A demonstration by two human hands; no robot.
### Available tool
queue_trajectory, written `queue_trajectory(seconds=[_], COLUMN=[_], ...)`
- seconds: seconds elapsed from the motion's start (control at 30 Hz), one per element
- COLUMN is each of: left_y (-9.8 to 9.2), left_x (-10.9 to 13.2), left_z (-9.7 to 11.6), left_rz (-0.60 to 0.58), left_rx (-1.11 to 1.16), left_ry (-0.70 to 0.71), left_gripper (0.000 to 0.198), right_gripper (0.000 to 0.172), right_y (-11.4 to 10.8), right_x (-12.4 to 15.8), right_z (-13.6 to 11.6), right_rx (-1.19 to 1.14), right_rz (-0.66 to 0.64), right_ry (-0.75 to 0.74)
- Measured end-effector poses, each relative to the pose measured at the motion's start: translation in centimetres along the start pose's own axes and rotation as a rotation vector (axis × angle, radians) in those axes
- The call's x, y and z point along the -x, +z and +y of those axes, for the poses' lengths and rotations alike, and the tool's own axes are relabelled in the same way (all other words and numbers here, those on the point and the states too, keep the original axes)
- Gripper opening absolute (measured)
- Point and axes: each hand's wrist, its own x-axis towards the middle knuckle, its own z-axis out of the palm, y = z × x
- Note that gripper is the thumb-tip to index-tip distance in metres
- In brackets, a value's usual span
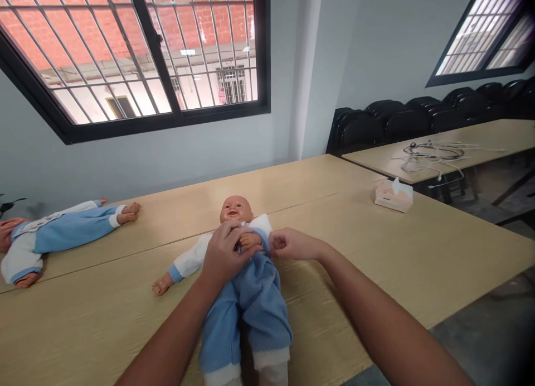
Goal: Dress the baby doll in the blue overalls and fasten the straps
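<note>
A baby doll (236, 208) in a white and blue top and blue trousers (261, 285) lies on its back, its feet toward me. Its arm on the right is bent, bringing that small doll hand (249, 241) over the chest. My left hand (225, 252) lies across the chest, with thumb and fingers closed around the doll's hand. At the bent arm's elbow, my right hand (295, 244) has its fingers curled together on the sleeve (263, 227); its fingertips are partly hidden. The other doll arm (184, 263) stretches out to the left.
A second doll (75, 227) in similar clothes lies at the left on the wooden table (363, 263). Toward the right stands a tissue box (393, 196). Cables (434, 154) lie on another table, with folded black chairs (384, 124) behind it along the wall.
</note>
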Motion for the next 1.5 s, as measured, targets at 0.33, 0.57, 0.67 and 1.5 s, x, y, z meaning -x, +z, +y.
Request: queue_trajectory(seconds=[0.33,0.57,0.67,1.5], left_y=[0.0,-0.2,-0.2,-1.7], left_x=[0.1,0.1,0.3,-0.4], left_z=[-0.1,0.1,0.1,3.7], left_rz=[0.037,0.027,0.024,-0.337], left_rx=[0.006,-0.005,-0.010,0.169], left_ry=[0.012,0.051,0.093,0.410], left_gripper=[0.034,0.032,0.034,0.020], right_gripper=[0.035,0.039,0.037,0.040], right_y=[0.1,1.4,1.3,-1.3], right_x=[-0.1,-1.1,-1.7,-0.1], right_z=[-0.4,1.2,1.7,0.8], right_rx=[-0.200,-0.491,-0.682,-0.628], right_rz=[0.118,0.232,0.324,0.113], right_ry=[-0.077,-0.060,-0.064,0.113])
